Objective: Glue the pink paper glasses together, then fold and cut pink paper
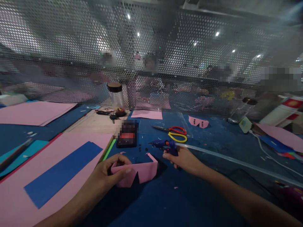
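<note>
My left hand is closed on a folded pink paper piece that rests on the blue table near me. My right hand grips the handle of a blue glue gun, whose nozzle points left above the pink piece. A clear glue stick runs out of the gun's back to the right. Red-and-yellow scissors lie just beyond the gun.
A big pink sheet with a blue strip lies at the left. A phone, a clear jar, a small pink cut piece and a white cable sit on the table. A perforated metal screen closes the back, with people behind it.
</note>
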The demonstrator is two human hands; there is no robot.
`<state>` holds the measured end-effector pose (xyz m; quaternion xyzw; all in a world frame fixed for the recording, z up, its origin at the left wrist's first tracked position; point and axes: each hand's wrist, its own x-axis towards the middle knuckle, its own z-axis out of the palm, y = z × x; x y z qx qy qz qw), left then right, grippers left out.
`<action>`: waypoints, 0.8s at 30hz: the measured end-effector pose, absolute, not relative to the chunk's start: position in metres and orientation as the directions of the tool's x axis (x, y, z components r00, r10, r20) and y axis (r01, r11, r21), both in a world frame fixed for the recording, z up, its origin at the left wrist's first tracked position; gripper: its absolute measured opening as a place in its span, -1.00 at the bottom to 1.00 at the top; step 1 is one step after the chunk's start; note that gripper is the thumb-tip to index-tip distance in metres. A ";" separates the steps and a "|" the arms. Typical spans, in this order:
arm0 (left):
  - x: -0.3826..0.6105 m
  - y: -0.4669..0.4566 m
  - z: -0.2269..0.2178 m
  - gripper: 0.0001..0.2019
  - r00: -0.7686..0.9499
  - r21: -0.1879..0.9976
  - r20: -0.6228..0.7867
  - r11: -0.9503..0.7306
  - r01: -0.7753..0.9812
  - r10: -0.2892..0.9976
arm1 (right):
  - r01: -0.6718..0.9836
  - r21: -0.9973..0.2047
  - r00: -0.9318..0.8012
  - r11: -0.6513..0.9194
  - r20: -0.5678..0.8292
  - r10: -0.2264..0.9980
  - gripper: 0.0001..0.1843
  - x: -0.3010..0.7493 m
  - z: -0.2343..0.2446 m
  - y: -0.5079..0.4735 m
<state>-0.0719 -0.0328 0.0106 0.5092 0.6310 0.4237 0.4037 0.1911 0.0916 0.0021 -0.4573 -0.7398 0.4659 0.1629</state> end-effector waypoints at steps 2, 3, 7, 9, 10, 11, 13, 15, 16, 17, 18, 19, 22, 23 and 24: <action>-0.072 -0.033 0.010 -0.70 -0.153 0.951 -0.083 0.125 0.284 0.985 | 0.505 -0.853 -0.528 0.128 -0.188 0.828 -0.71 0.191 0.003 0.090; -0.072 -0.033 0.010 -0.70 -0.152 0.952 -0.085 0.126 0.281 0.985 | 0.493 -0.861 -0.530 0.122 -0.186 0.828 -0.70 0.191 0.004 0.090; -0.075 -0.032 0.008 -0.68 -0.146 0.955 -0.112 0.147 0.256 0.983 | 0.438 -0.894 -0.529 0.099 -0.167 0.832 -0.65 0.191 0.012 0.087; -0.078 -0.031 0.006 -0.68 -0.143 0.958 -0.134 0.165 0.236 0.981 | 0.409 -0.908 -0.526 0.086 -0.157 0.836 -0.64 0.193 0.018 0.084; -0.079 -0.031 0.005 -0.68 -0.150 0.959 -0.142 0.174 0.223 0.978 | 0.395 -0.916 -0.525 0.075 -0.157 0.837 -0.65 0.194 0.021 0.082; -0.081 -0.030 0.004 -0.68 -0.160 0.962 -0.149 0.180 0.203 0.976 | 0.382 -0.922 -0.524 0.061 -0.162 0.836 -0.65 0.195 0.024 0.079; -0.082 -0.029 0.003 -0.69 -0.187 0.971 -0.160 0.189 0.146 0.969 | 0.358 -0.933 -0.521 0.027 -0.175 0.835 -0.66 0.198 0.028 0.071; -0.082 -0.029 0.003 -0.68 -0.205 0.975 -0.185 0.206 0.083 0.961 | 0.344 -0.939 -0.522 -0.007 -0.197 0.830 -0.67 0.201 0.031 0.062; -0.082 -0.029 0.003 -0.68 -0.210 0.974 -0.201 0.218 0.058 0.957 | 0.348 -0.937 -0.528 -0.026 -0.218 0.821 -0.67 0.203 0.032 0.057; -0.081 -0.028 0.003 -0.67 -0.216 0.972 -0.217 0.231 0.039 0.952 | 0.356 -0.933 -0.533 -0.043 -0.241 0.811 -0.68 0.204 0.032 0.052; -0.081 -0.028 0.004 -0.67 -0.220 0.970 -0.229 0.241 0.025 0.948 | 0.367 -0.928 -0.535 -0.059 -0.262 0.803 -0.68 0.206 0.032 0.048; -0.081 -0.028 0.004 -0.66 -0.220 0.970 -0.235 0.243 0.012 0.947 | 0.380 -0.922 -0.548 -0.069 -0.284 0.787 -0.68 0.207 0.032 0.044; -0.080 -0.027 0.005 -0.68 -0.197 0.971 -0.241 0.238 -0.037 0.950 | 0.413 -0.909 -0.581 -0.047 -0.303 0.756 -0.68 0.209 0.026 0.037; -0.080 -0.028 0.006 -0.69 -0.190 0.970 -0.242 0.237 -0.051 0.952 | 0.418 -0.908 -0.587 -0.029 -0.294 0.754 -0.68 0.210 0.023 0.036; -0.080 -0.028 0.007 -0.70 -0.186 0.970 -0.244 0.236 -0.062 0.952 | 0.421 -0.907 -0.591 -0.014 -0.286 0.754 -0.67 0.211 0.019 0.036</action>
